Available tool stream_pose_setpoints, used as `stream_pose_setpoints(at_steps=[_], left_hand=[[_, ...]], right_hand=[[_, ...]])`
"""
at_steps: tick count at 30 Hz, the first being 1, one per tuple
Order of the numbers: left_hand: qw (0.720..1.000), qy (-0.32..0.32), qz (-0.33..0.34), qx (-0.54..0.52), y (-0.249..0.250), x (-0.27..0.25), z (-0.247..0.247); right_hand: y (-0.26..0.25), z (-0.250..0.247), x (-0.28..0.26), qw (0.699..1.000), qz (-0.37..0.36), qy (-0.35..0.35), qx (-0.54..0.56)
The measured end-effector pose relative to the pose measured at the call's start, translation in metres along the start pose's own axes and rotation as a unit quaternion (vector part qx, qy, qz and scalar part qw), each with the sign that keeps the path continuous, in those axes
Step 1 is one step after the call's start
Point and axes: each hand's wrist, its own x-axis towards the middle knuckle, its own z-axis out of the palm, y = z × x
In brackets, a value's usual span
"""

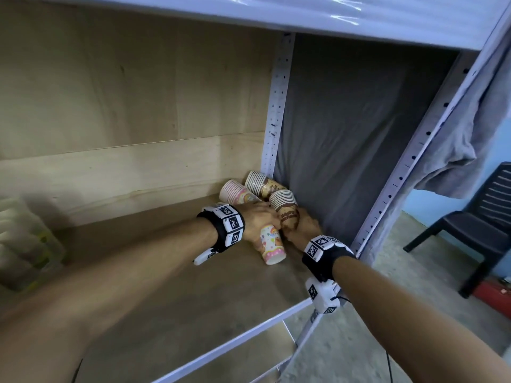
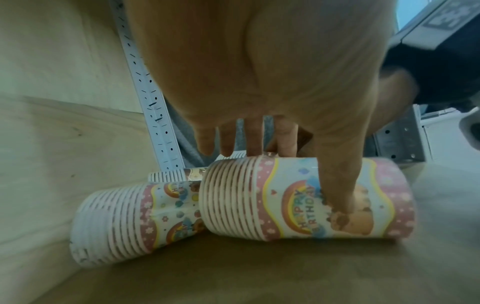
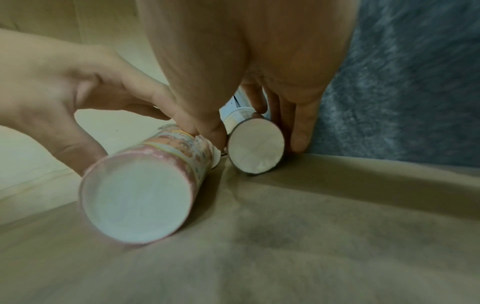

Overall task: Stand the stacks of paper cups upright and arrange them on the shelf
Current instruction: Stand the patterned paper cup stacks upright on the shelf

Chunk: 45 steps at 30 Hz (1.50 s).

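Several stacks of paper cups lie in the back right corner of the brown shelf board (image 1: 171,294). My left hand (image 1: 265,225) grips a pink rainbow stack (image 1: 272,244) lying on its side, base towards me; in the left wrist view my thumb crosses the pink rainbow stack's (image 2: 306,199) print and the fingers reach behind it. My right hand (image 1: 301,225) grips a brown stack (image 1: 286,210), rims tilted up and back; its white base (image 3: 255,148) shows between thumb and fingers. A second pink stack (image 1: 237,193) and a second brown stack (image 1: 262,185) lie behind.
A grey cloth (image 1: 345,134) covers the shelf's right side, close to my right hand. A white perforated post (image 1: 276,106) stands in the corner, plywood behind. Clear plastic packs (image 1: 25,239) sit far left. The upper shelf (image 1: 276,15) hangs overhead. A black chair (image 1: 475,222) stands outside.
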Motion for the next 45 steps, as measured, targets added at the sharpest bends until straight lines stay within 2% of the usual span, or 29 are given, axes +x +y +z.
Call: stream_pose_setpoints(at_steps=[8,14,22,29,32,35,40,42,45], left_hand=[[0.996,-0.014,0.001,0.092,-0.001,-0.001,0.007],[0.991,0.027,0.002,0.132,-0.008,-0.002,0.015],[0.998,0.04,-0.038,0.009,-0.009,-0.01,0.01],[0.987,0.086,-0.102,-0.094,-0.011,-0.026,0.0],[0.972,0.115,-0.136,-0.151,-0.012,-0.038,-0.007],[0.951,0.149,-0.166,-0.215,-0.016,-0.051,-0.012],[0.901,0.182,-0.229,-0.321,-0.022,-0.081,-0.027],[0.88,0.192,-0.262,-0.347,-0.03,-0.094,-0.031],[0.854,0.205,-0.317,-0.357,-0.043,-0.116,-0.034]], right_hand=[[0.004,0.002,0.001,1.0,0.004,-0.006,0.018],[0.007,0.003,-0.001,1.0,0.01,-0.011,0.025],[-0.007,-0.007,-0.004,1.0,0.0,0.015,0.011],[-0.034,-0.035,-0.009,0.997,-0.05,0.058,-0.031],[-0.049,-0.046,-0.014,0.994,-0.074,0.061,-0.053],[-0.065,-0.056,-0.02,0.988,-0.086,0.098,-0.081],[-0.1,-0.068,-0.024,0.984,-0.134,0.058,-0.107],[-0.12,-0.069,-0.026,0.981,-0.161,0.067,-0.087],[-0.152,-0.068,-0.036,0.974,-0.207,0.034,-0.089]])
